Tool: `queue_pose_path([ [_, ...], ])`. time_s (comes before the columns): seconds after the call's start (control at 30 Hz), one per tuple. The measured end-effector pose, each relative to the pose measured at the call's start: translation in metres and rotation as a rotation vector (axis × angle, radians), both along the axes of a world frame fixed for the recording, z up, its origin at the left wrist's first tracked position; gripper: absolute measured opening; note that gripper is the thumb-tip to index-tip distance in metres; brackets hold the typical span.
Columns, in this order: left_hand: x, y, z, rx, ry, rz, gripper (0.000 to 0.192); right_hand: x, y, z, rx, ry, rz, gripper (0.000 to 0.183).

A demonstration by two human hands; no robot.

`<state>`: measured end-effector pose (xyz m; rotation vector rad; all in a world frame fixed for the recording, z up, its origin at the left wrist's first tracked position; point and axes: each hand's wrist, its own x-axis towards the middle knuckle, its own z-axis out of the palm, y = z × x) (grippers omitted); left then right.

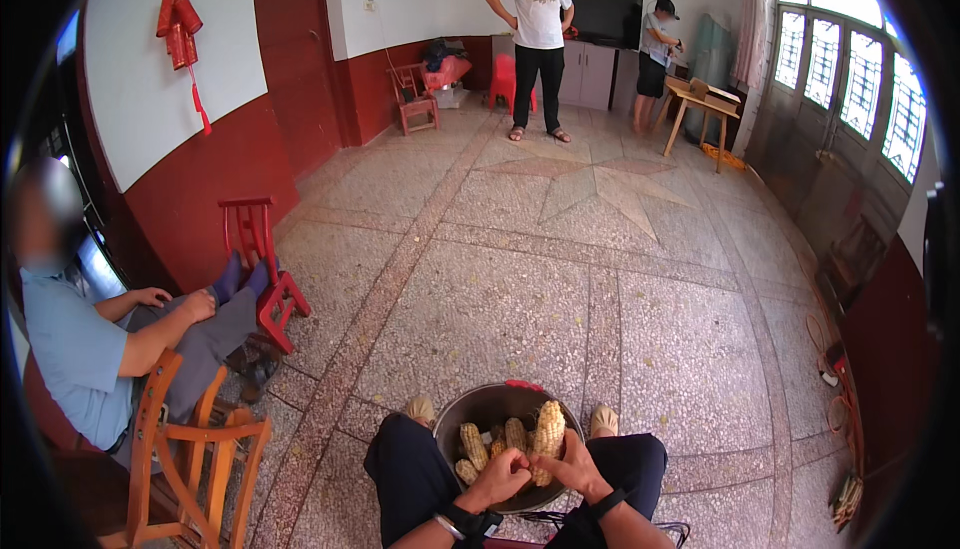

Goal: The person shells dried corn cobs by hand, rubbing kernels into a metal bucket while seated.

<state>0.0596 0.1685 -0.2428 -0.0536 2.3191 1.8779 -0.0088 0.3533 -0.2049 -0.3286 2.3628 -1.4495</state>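
Note:
A pale ear of dried corn [549, 429] stands nearly upright over a metal basin [448, 415], with my right hand [576, 465] closed around its lower part. My left hand [504, 477] is beside it on the left, fingers bent and thumb and forefinger together near the corn's lower end; whether they hold anything cannot be told. Several more corn ears [473, 442] lie in the basin, partly hidden by my hands. The basin rests on the floor between my legs.
At the left, a person [75, 354] in a blue shirt sits behind a wooden chair [214, 433], feet on a red chair [279, 301]. Two people [541, 16] [654, 54] stand at the far side near a television [606, 15] and a small wooden table [701, 103]. Cables [840, 399] run along the right wall.

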Motion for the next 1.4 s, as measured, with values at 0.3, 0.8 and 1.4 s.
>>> queue_pose_path([
  [0.3,-0.007,-0.021,-0.003,0.200,0.101,0.441,0.008,-0.009,0.007,0.005,-0.669,-0.427,-0.290,0.041],
  [0.8,-0.008,-0.006,0.008,0.177,0.033,0.353,0.013,-0.005,0.005,0.007,-0.656,-0.421,-0.247,0.049],
  [1.4,-0.002,0.009,-0.010,0.503,-0.089,0.109,0.021,0.000,-0.001,0.009,-0.410,-0.227,-0.106,0.057],
])
